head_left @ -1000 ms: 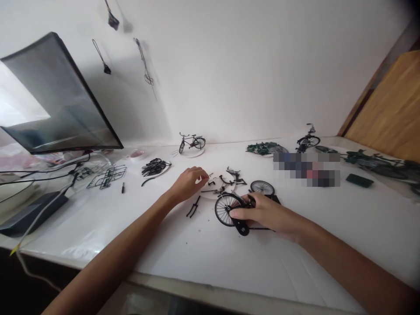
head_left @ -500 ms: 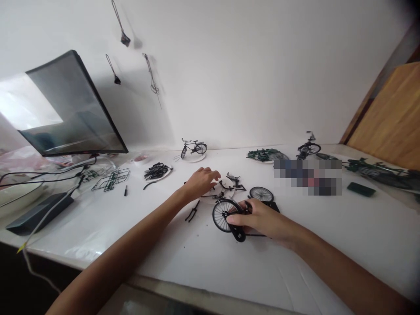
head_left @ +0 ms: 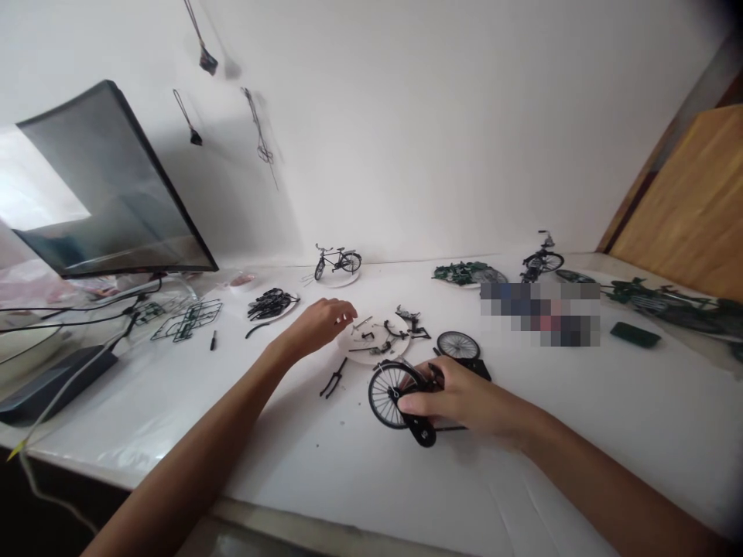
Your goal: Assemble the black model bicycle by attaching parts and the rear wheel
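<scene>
Right fingers [head_left: 418, 403] clasp a partial model bicycle [head_left: 419, 428]; beside the half-curled left fingers [head_left: 342, 310], their hold unclear, sits a plate [head_left: 351, 343].

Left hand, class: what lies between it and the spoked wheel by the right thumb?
Head view: a white plate of small bicycle parts lies between the left hand and spoked wheel; a black fork lies beside the plate.

One head-worn camera is looking forward and down from close above and behind the left hand [head_left: 323, 322] and right hand [head_left: 446, 394]. It is facing the wall [head_left: 418, 139] beyond them.
</scene>
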`<state>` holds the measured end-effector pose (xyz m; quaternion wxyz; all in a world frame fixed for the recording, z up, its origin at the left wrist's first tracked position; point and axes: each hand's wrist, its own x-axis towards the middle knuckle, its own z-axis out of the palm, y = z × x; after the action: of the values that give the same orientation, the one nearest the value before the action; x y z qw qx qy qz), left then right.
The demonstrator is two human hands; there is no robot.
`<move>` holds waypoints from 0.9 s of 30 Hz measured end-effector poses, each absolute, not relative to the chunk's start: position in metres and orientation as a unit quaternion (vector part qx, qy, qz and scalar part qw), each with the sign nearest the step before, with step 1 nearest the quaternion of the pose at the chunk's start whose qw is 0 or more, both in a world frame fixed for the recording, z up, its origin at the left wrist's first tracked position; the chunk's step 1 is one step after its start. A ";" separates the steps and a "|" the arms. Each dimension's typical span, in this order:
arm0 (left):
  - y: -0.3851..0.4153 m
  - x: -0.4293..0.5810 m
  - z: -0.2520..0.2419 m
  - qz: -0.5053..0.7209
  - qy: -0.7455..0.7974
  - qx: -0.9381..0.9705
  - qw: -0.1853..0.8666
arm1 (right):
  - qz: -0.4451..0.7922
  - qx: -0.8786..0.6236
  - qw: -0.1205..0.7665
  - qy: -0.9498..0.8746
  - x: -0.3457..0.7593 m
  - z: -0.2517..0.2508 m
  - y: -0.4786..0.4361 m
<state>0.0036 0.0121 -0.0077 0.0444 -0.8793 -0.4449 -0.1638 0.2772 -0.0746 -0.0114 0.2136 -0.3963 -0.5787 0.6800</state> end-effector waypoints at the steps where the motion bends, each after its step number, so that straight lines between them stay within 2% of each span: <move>1: 0.011 0.006 -0.008 -0.159 -0.440 -0.883 0.043 | 0.687 -0.380 0.201 -0.585 0.277 -0.010 -0.076; 7: 0.006 0.017 -0.009 -0.137 -0.426 -0.894 0.032 | 0.708 -0.346 0.150 -0.597 0.278 -0.009 -0.079; 18: -0.018 0.048 -0.006 -0.102 -0.311 -0.945 -0.003 | 0.705 -0.320 0.136 -0.618 0.278 -0.012 -0.077; 27: -0.006 0.036 -0.013 -0.100 -0.369 -0.922 0.054 | 0.694 -0.312 0.133 -0.635 0.278 -0.009 -0.077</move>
<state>0.0365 -0.0060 -0.0126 0.0545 -0.9224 -0.3691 -0.1004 0.2782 -0.0769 -0.0088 0.1331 -0.3117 -0.6354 0.6939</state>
